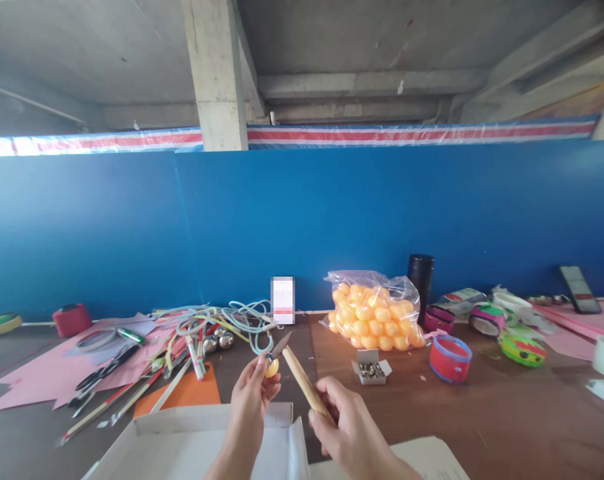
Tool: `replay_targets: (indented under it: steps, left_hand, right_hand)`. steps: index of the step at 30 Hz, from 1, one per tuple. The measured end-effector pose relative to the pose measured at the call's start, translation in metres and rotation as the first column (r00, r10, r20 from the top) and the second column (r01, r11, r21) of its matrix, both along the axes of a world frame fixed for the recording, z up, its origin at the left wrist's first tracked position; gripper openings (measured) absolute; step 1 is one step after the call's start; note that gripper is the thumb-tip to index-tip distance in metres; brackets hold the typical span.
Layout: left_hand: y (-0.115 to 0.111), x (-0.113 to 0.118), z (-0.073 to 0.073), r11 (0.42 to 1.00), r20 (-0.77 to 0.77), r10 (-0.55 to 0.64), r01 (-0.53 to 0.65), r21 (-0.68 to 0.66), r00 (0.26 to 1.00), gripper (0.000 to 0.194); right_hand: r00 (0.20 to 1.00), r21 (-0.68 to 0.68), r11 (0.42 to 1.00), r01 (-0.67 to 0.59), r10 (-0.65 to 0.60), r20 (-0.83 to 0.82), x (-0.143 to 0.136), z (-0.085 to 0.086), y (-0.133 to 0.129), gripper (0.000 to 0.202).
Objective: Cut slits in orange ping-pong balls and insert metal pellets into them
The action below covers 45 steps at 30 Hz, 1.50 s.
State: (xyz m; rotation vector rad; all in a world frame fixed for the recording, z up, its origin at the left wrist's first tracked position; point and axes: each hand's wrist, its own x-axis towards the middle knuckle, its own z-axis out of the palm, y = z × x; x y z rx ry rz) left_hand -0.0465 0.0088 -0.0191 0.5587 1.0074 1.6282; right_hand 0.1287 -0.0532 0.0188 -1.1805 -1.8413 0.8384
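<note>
Low in the middle of the head view, my left hand [252, 397] pinches a small yellow-orange ball [271, 367] between thumb and fingers. My right hand [345, 417] is wrapped round the wooden handle of a hammer [305, 383]. Its dark, pointed metal head lies crosswise at the far end of the handle, just above the ball; whether they touch I cannot tell. Beneath my left forearm is an open white box [182, 427]. Ahead and to the right stands a small open carton [372, 369] of shiny metal pieces.
A clear bag of orange balls [375, 317] stands ahead, beside a black cylinder [421, 287]. A phone [283, 300] leans on the blue partition [302, 220]. Cords [252, 313], steel balls [225, 339] and pink paper [37, 373] spread leftward; a red tape roll [451, 360] sits right.
</note>
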Motion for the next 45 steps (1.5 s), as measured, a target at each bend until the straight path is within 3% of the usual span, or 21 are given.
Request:
replay_targets:
  steps: [17,26,45]
  left_hand:
    - [-0.0014,0.0007,0.0015,1.0,-0.021,0.015,-0.015,-0.009,1.0,0.041]
    - [-0.0015,0.0014,0.0025,1.0,-0.018,0.018,-0.018,-0.005,1.0,0.043]
    - [-0.0003,-0.0001,-0.0008,1.0,-0.024,0.017,-0.018,-0.021,1.0,0.044]
  right_hand:
    - [1.0,-0.002,1.0,-0.003,0.003,-0.021,-0.0001,-0.0002,-0.0002,0.003]
    - [0.989,-0.114,0.992,-0.059,0.042,-0.141,-0.0016,-0.0054,-0.0015,0.004]
    - [0.99,-0.114,0.992,-0.055,0.039,-0.137,-0.0018,-0.0058,0.0011,0.003]
